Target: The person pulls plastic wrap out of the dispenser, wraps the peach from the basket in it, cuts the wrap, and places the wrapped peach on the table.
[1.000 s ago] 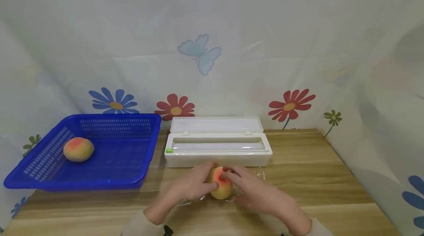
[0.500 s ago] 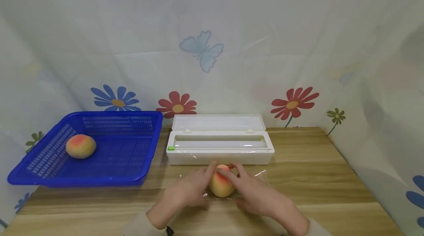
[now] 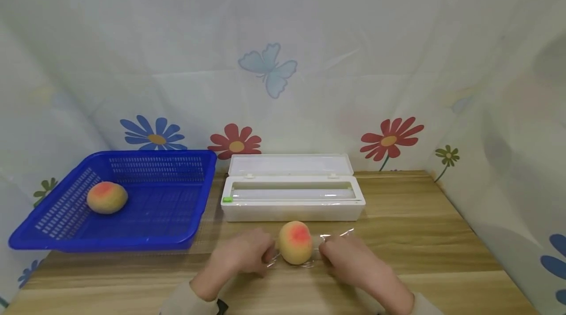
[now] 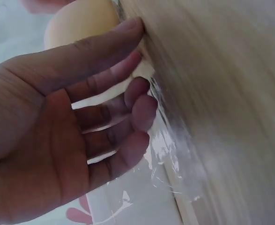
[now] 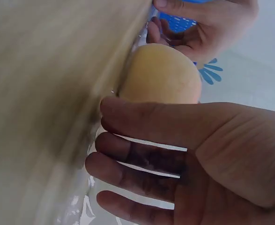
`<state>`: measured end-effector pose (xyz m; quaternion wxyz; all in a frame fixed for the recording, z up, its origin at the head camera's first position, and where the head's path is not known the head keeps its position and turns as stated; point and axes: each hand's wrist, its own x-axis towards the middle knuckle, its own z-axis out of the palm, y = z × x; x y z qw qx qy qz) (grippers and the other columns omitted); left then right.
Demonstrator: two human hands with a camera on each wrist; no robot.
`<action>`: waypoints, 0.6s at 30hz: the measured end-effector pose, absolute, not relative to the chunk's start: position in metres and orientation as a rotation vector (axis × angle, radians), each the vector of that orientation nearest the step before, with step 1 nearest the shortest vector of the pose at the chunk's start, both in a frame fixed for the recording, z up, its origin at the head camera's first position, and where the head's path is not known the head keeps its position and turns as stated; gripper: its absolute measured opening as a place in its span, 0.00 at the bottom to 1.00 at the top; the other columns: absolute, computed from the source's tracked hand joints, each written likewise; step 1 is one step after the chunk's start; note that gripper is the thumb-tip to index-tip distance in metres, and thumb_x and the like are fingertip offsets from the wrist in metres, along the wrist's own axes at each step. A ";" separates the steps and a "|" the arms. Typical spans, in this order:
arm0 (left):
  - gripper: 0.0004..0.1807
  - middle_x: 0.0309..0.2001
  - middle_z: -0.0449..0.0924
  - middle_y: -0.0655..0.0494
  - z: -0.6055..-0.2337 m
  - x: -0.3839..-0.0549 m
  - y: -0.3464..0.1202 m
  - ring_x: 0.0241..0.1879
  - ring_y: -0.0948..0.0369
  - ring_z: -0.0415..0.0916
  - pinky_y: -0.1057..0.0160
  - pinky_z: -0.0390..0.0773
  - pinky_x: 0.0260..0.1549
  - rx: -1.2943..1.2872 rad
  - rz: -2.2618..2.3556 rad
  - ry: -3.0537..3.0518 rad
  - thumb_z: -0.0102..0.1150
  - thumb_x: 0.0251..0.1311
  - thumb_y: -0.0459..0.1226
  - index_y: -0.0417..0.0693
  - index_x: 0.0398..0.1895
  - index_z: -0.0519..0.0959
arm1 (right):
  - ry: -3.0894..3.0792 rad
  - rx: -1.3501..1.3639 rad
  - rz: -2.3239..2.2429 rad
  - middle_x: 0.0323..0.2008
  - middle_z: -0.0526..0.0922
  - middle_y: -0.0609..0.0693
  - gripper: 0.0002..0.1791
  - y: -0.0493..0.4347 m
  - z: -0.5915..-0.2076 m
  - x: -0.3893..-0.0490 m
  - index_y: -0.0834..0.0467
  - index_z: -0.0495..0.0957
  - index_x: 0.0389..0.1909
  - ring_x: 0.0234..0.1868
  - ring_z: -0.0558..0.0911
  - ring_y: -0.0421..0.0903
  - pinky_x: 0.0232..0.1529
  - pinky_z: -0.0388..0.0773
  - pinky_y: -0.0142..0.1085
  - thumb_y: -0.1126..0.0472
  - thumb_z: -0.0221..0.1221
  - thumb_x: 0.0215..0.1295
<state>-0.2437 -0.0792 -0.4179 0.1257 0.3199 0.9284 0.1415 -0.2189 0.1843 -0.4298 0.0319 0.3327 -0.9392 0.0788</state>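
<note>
A yellow and red peach (image 3: 295, 243) sits on a thin sheet of clear plastic wrap (image 3: 308, 263) on the table. My left hand (image 3: 248, 252) is just left of the peach, its fingers bent loosely and its fingertips at the film's edge; in the left wrist view a gap shows between thumb and fingers (image 4: 116, 159). On the other side, my right hand (image 3: 351, 259) reaches down to the film with fingers nearly straight, thumb tip close to the index finger in the right wrist view. Neither hand touches the peach (image 5: 163, 75).
Behind the peach stands a white plastic wrap dispenser (image 3: 292, 213) with its lid raised and a roll inside. To the left, a blue basket (image 3: 199, 216) holds another peach (image 3: 107, 197). A flowered cloth (image 3: 309, 108) hangs behind the wooden table (image 3: 411, 236).
Both hands have let go of the peach and moved apart, down to the film on either side. The peach stays upright on the film.
</note>
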 end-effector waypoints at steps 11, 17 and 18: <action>0.18 0.19 0.69 0.69 -0.420 -0.245 -0.083 0.21 0.69 0.65 0.69 0.68 0.20 1.042 0.349 2.712 0.70 0.44 0.26 0.57 0.16 0.73 | -2.869 1.082 0.227 0.17 0.68 0.39 0.18 0.181 -0.432 -0.220 0.50 0.70 0.15 0.19 0.70 0.41 0.20 0.68 0.37 0.71 0.66 0.53; 0.17 0.20 0.68 0.68 -0.413 -0.242 -0.085 0.22 0.70 0.66 0.68 0.68 0.22 1.038 0.401 2.696 0.68 0.52 0.27 0.56 0.19 0.72 | -2.953 1.091 0.332 0.22 0.67 0.39 0.18 0.182 -0.429 -0.220 0.49 0.68 0.18 0.21 0.67 0.39 0.22 0.68 0.36 0.71 0.64 0.52; 0.17 0.21 0.68 0.68 -0.412 -0.241 -0.086 0.22 0.70 0.66 0.68 0.69 0.22 1.035 0.410 2.690 0.68 0.53 0.27 0.56 0.19 0.72 | -2.968 1.094 0.375 0.22 0.66 0.38 0.17 0.183 -0.428 -0.220 0.49 0.68 0.18 0.21 0.66 0.38 0.22 0.67 0.34 0.71 0.63 0.50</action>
